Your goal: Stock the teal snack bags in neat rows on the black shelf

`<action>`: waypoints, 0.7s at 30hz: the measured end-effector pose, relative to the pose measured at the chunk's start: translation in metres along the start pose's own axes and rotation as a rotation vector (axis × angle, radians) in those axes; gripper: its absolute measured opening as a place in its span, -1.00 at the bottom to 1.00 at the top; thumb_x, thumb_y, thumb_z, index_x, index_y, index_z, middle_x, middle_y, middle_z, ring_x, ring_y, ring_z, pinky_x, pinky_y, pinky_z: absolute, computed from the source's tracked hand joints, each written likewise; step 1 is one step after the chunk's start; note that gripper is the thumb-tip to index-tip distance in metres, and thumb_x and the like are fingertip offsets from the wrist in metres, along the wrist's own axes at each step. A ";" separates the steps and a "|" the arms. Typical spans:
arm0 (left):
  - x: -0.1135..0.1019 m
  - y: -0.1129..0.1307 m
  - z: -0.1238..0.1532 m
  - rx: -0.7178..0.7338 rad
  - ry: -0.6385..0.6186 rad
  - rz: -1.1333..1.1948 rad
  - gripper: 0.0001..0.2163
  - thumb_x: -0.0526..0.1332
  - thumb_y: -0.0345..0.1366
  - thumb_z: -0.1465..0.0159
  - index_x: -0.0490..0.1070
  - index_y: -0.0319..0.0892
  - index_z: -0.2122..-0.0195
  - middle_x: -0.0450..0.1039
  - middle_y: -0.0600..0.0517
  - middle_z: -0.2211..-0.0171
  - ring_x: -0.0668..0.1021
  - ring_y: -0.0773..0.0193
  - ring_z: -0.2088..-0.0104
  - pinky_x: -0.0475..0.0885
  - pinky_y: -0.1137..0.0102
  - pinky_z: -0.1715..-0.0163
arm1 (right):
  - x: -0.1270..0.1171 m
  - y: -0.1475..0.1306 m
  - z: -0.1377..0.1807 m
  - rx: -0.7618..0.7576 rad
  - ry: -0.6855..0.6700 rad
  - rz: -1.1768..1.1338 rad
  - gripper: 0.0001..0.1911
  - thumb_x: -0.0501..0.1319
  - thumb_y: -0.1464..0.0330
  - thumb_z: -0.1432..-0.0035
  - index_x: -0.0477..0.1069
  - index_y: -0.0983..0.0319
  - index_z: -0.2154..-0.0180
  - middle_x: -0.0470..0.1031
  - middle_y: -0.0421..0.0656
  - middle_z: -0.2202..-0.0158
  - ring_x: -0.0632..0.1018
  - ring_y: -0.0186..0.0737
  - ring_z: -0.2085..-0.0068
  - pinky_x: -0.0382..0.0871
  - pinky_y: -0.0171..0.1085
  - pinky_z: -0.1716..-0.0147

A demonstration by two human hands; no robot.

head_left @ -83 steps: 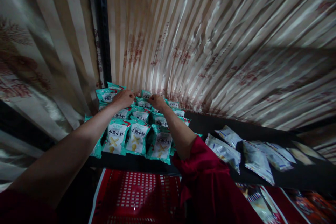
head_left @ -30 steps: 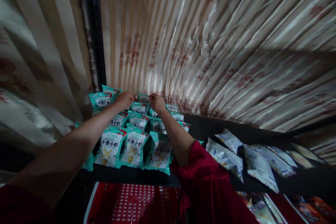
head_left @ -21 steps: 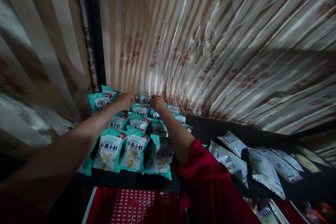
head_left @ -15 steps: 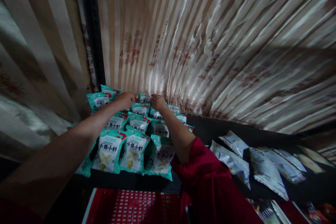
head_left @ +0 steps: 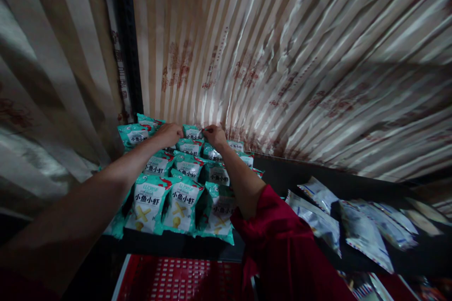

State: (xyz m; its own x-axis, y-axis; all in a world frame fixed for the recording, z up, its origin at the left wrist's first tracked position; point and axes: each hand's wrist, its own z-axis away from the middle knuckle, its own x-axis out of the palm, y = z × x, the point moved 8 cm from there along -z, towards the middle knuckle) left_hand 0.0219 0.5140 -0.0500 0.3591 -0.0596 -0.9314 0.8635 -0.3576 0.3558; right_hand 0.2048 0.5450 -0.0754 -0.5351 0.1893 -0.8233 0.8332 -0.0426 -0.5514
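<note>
Rows of teal-and-white snack bags (head_left: 181, 203) stand upright on a dark shelf in front of me. Between my two hands, in the back row against the striped sheet, is one small-looking snack bag (head_left: 193, 132). My left hand (head_left: 170, 134) is curled closed at that bag's left edge; its fingertips are mostly hidden. On the other side, my right hand (head_left: 215, 136) pinches the bag's right upper edge between thumb and fingers. My forearms reach over the front rows and cover parts of several bags.
A red plastic basket (head_left: 183, 275) with a perforated pattern sits below the shelf's front edge. Silver-white packets (head_left: 365, 230) lie on the dark shelf (head_left: 273, 169) to the right. Striped, wrinkled sheeting (head_left: 247, 56) hangs behind, with a dark upright post (head_left: 130, 42) at left.
The back-row snack bag between my hands has shifted slightly left, up against my left hand. My hands keep nearly the same places; the view has moved a little.
</note>
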 end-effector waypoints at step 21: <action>-0.003 0.000 0.000 -0.026 0.011 0.048 -0.74 0.11 -0.47 -0.13 0.56 -0.09 0.31 0.59 0.13 0.29 0.57 0.36 0.25 0.38 0.58 0.28 | -0.009 -0.018 0.016 0.068 0.040 0.097 -0.78 0.09 0.43 -0.18 0.49 0.28 0.20 0.59 -0.10 0.23 0.58 -0.33 0.20 0.35 -0.47 0.27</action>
State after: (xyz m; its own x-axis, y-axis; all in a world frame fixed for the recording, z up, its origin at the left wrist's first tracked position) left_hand 0.0207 0.5139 -0.0469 0.4037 -0.0659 -0.9125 0.8541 -0.3305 0.4017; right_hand 0.1921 0.5282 -0.0605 -0.4452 0.2201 -0.8680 0.8687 -0.1289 -0.4782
